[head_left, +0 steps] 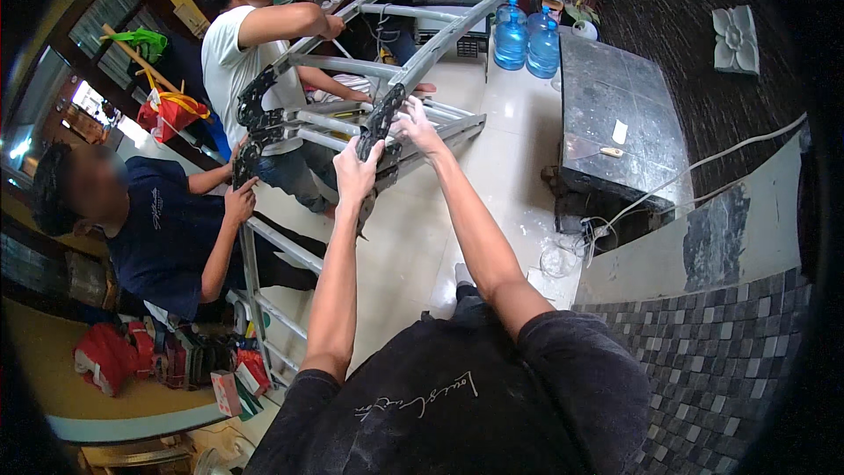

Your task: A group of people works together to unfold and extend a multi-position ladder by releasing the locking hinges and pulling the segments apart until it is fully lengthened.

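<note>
A folding aluminium ladder [347,62] with black hinges fills the upper middle, partly folded at its joints. My left hand [356,169] is closed around the lower end of the near black hinge [380,123]. Higher on that same hinge, my right hand [417,127] grips with whitish, dusty fingers. Across from me, a person in a white shirt [227,70] has one hand on the ladder's upper rail. On the left, a person in a dark blue shirt [163,220] holds the far black hinge [248,163] with both hands.
Blue water jugs [512,40] stand at the back, beside a dark tiled block [629,92] with a putty knife [611,151] on it. A white cable [703,161] runs along the right. Bags [105,359] and boxes [226,393] lie lower left.
</note>
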`<move>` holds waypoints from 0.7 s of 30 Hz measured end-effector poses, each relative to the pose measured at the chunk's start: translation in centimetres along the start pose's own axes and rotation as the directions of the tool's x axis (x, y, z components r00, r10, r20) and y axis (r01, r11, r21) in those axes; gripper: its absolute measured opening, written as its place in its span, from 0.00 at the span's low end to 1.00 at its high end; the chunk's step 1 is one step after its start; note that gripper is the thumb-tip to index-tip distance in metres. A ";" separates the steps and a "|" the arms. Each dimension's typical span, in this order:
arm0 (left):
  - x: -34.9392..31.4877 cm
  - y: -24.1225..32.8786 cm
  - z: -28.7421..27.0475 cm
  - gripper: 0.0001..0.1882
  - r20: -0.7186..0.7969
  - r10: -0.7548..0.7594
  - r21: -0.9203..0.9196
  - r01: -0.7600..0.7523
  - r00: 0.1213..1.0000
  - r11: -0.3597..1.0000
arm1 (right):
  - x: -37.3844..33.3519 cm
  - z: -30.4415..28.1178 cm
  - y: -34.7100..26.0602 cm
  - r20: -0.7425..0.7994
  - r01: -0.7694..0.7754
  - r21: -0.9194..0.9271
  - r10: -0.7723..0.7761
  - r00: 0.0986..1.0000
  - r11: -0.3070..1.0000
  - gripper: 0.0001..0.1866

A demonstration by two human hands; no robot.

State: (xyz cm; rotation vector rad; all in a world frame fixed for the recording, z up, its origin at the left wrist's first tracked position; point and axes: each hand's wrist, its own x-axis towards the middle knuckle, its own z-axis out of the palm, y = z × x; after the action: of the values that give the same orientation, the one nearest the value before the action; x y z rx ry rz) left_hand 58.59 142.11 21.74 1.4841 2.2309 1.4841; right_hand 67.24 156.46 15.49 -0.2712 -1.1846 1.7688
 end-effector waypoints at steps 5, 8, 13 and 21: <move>-0.4 0.3 -0.2 0.20 -0.027 0.056 -0.024 -0.057 0.998 0.998 | -0.4 -0.6 1.2 0.174 0.337 -0.831 -0.368 0.913 0.443 0.32; -0.5 0.5 -0.2 0.20 -0.013 0.079 -0.034 -0.079 0.997 0.996 | -1.2 -0.6 1.8 0.250 0.254 -0.834 -0.073 0.965 0.489 0.36; -0.5 1.0 -0.1 0.20 0.019 0.082 -0.035 -0.081 0.996 0.996 | -2.3 -0.6 1.0 0.271 0.273 -0.839 -0.073 0.960 0.471 0.45; -0.3 1.0 0.3 0.21 0.037 0.046 0.050 -0.048 0.998 0.998 | -3.2 -1.2 -0.3 0.400 0.407 -0.865 -0.087 0.912 0.295 0.56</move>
State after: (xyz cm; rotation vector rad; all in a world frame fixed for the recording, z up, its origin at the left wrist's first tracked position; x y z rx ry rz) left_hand 59.56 142.10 22.18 1.5752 2.2451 1.4115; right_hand 69.85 154.62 14.20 -0.4767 -2.2766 0.6109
